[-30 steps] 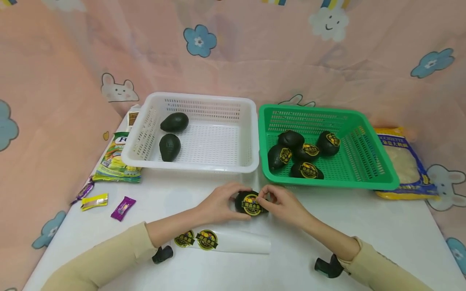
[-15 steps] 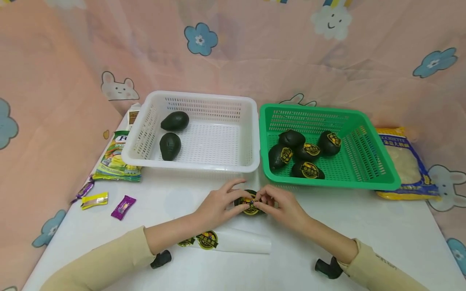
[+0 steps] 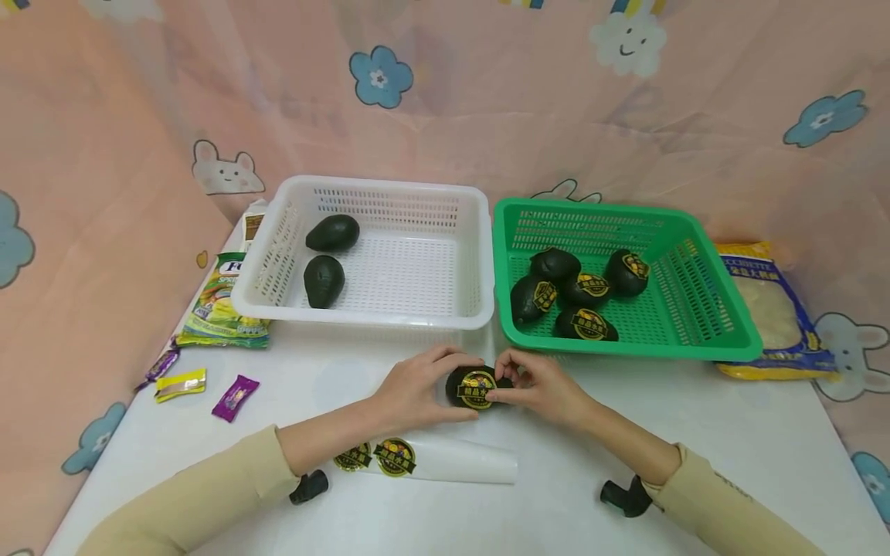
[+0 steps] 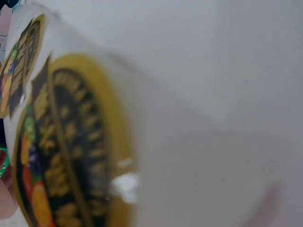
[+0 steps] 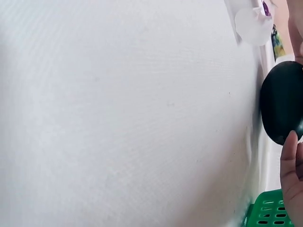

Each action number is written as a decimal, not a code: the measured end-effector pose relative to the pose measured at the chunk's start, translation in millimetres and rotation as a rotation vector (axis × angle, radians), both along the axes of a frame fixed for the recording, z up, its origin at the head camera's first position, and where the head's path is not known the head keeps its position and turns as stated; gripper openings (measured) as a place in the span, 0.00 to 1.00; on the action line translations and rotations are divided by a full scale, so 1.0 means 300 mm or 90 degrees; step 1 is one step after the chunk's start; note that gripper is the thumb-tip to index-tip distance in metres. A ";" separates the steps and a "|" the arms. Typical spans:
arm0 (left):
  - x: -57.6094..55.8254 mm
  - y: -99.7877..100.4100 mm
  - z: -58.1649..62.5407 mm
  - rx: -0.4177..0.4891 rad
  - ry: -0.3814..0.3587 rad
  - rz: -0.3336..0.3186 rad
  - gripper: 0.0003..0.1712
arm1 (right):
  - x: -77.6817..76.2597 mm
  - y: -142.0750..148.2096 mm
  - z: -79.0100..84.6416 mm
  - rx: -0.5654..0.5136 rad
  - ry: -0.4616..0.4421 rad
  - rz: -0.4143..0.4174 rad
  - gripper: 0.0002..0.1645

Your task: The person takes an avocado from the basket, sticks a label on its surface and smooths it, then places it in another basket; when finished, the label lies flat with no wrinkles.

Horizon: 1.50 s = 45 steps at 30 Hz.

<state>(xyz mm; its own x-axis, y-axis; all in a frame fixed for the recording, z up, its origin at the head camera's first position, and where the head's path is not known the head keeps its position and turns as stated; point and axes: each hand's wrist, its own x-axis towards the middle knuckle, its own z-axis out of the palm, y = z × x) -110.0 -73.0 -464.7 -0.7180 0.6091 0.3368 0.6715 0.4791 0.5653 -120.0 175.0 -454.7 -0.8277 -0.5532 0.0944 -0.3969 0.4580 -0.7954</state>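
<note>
A dark green avocado (image 3: 455, 381) lies in front of the baskets, with a round black-and-gold fruit sticker (image 3: 476, 391) on its upper face. My left hand (image 3: 415, 392) holds its left side, fingers at the far edge and thumb at the near edge. From the right, my right hand (image 3: 544, 392) has its thumb on the sticker's right edge and bent fingers at the avocado's right end. The right wrist view shows a fingertip against the avocado (image 5: 281, 101). Beneath the left forearm lies a white backing strip (image 3: 473, 462) with two stickers showing; a sticker (image 4: 71, 142) looms large in the left wrist view.
A white basket (image 3: 361, 315) with two plain avocados stands behind the left hand. Right of it, a green basket (image 3: 626, 349) contains several avocados, most showing stickers. Snack packets (image 3: 229, 309) and small candies (image 3: 235, 398) lie left; a blue-and-yellow bag (image 3: 779, 316) lies far right.
The left hand's fingers first came over the sticker beside the right hand's, then spread back around the avocado's left side. The right thumb now lies along the sticker's right edge.
</note>
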 end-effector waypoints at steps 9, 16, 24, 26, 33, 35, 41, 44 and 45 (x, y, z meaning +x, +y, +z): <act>-0.013 0.017 0.016 0.003 -0.080 -0.070 0.36 | 0.067 0.023 0.037 -0.167 -0.210 -0.208 0.22; -0.049 0.056 0.167 0.113 -0.096 -0.157 0.38 | 0.099 0.045 0.088 -0.398 -0.373 -0.409 0.15; -0.291 0.282 0.361 -0.017 -0.068 -0.120 0.37 | 0.087 0.055 0.079 -0.425 -0.396 -0.433 0.07; -0.333 0.328 0.354 -0.082 -0.081 -0.111 0.38 | 0.089 0.054 0.078 -0.420 -0.395 -0.426 0.09; -0.342 0.350 0.313 -0.156 -0.038 -0.083 0.54 | 0.099 0.044 0.078 -0.412 -0.401 -0.429 0.12; -0.309 0.315 0.312 -0.098 -0.019 -0.085 0.46 | 0.098 0.040 0.075 -0.411 -0.405 -0.434 0.12; -0.152 0.138 0.259 0.101 -0.196 -0.183 0.13 | 0.106 0.030 0.082 -0.348 -0.454 -0.412 0.20; -0.082 0.022 0.189 0.138 -0.386 -0.140 0.15 | 0.114 0.011 0.108 -0.273 -0.487 -0.314 0.26; -0.065 -0.018 0.165 0.152 -0.445 -0.104 0.17 | 0.113 0.000 0.123 -0.249 -0.487 -0.266 0.26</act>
<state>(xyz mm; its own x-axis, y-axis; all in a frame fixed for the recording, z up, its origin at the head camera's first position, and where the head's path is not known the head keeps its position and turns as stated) -129.6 -78.5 -415.2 -0.7200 0.6934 -0.0275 0.1707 0.2154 0.9615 -86.1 175.0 -417.9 -0.8656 -0.2426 -0.4381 0.4291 0.0916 -0.8986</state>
